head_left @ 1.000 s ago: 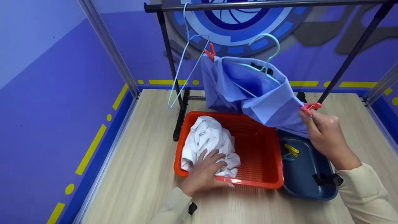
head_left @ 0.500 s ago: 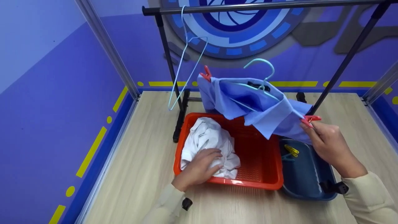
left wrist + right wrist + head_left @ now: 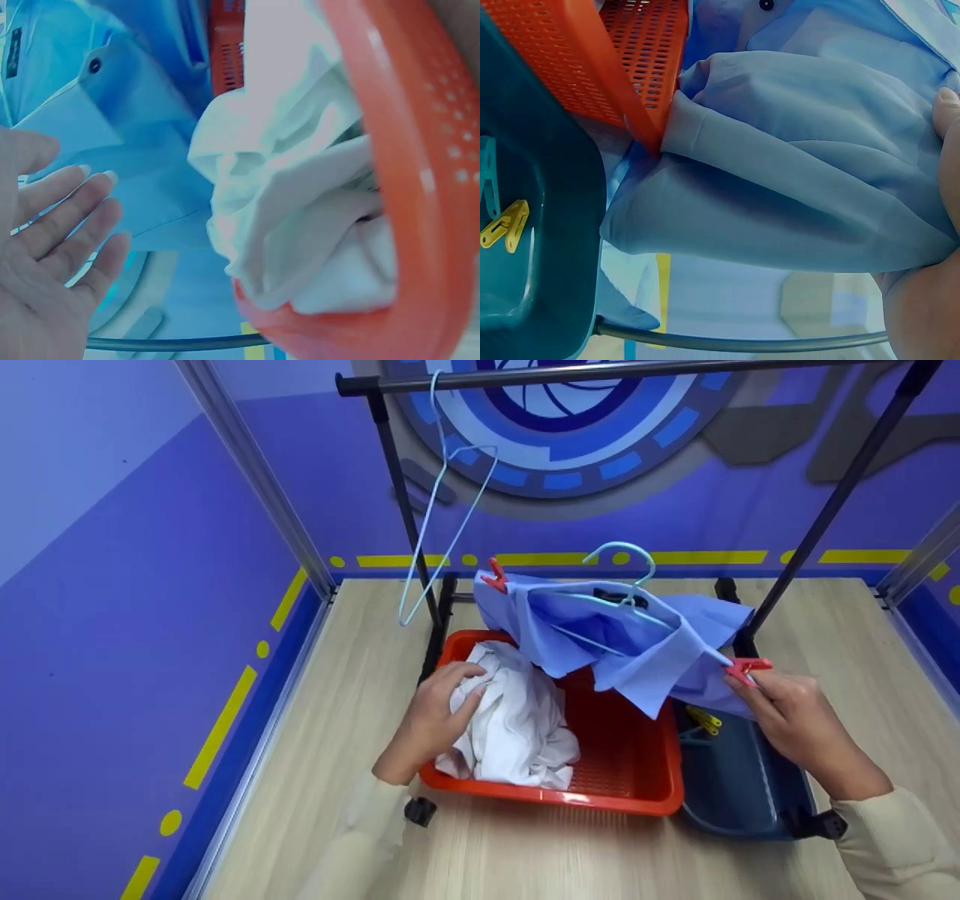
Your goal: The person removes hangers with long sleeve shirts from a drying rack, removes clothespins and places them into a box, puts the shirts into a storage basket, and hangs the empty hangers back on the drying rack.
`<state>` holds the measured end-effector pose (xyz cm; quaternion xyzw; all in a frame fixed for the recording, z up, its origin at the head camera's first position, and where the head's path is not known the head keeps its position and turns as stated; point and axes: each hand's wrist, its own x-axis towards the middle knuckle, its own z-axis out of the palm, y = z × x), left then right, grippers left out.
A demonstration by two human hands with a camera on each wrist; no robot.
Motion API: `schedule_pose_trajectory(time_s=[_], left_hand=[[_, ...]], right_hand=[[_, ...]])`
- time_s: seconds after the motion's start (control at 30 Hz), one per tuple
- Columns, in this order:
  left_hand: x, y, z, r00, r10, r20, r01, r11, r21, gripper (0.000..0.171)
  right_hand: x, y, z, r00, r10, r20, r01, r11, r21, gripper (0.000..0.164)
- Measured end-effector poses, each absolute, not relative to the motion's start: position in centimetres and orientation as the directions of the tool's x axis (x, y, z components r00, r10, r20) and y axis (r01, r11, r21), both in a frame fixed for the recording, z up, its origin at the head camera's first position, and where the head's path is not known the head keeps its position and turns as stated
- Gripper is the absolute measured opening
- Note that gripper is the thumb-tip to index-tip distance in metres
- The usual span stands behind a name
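Note:
A blue collared shirt [image 3: 652, 660] is draped on a light-blue wire hanger [image 3: 630, 562], off the rack. One red clothespin [image 3: 495, 576] clips its left shoulder, another red clothespin [image 3: 746, 669] its right. My right hand [image 3: 806, 727] grips the right shoulder beside that second clip; in the right wrist view a sleeve [image 3: 795, 180] hangs from my fingers. White cloth [image 3: 517, 720] lies bunched in the left half of a red basket [image 3: 555, 796]. My left hand [image 3: 435, 712] hovers at the basket's left side; in the left wrist view its fingers [image 3: 67, 217] are extended, holding nothing.
A second wire hanger [image 3: 427, 540] hangs at the left end of the black rack's bar [image 3: 600, 371]. Right of the basket stands a dark blue tub [image 3: 735, 787] with yellow clothespins [image 3: 705, 720] and a teal one [image 3: 487, 176]. A purple wall borders the left.
The shirt and its hanger have come down over the basket, the right hand lowering slightly with them. My left hand has left the basket's front rim and moved up and left.

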<state>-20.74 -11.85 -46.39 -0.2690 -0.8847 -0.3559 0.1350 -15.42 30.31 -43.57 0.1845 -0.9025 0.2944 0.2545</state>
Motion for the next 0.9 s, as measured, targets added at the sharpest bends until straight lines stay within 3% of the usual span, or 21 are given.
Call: schedule_pose_trajectory(time_s=[0.23,0.47,0.63,0.8,0.9], left_hand=[[-22.0,-12.1,-45.2,-0.845,0.269,0.463,0.517,0.632,0.576,0.029],[-23.2,-12.0,-44.3,-0.866,0.181,0.466,0.463,0.640,0.613,0.067],[-23.8,-11.8,-44.0,-0.886,0.206,0.416,0.450,0.604,0.658,0.087],[-24.2,-11.7,-44.0,-0.882,0.253,0.397,0.468,0.558,0.685,0.082],[-24.2,-11.8,-44.0,-0.877,0.272,0.395,0.479,0.550,0.684,0.071]], right_hand=[[-15.2,30.7,-44.0,-0.813,-0.202,0.546,-0.487,0.751,-0.446,0.027],[-14.8,30.3,-43.9,-0.793,-0.251,0.555,-0.528,0.738,-0.420,0.020],[-14.7,29.8,-43.8,-0.722,-0.322,0.612,-0.611,0.712,-0.345,0.011],[-14.4,29.4,-43.7,-0.640,-0.375,0.671,-0.693,0.658,-0.294,0.010],[-14.3,29.0,-43.6,-0.598,-0.387,0.702,-0.726,0.633,-0.269,0.033]])
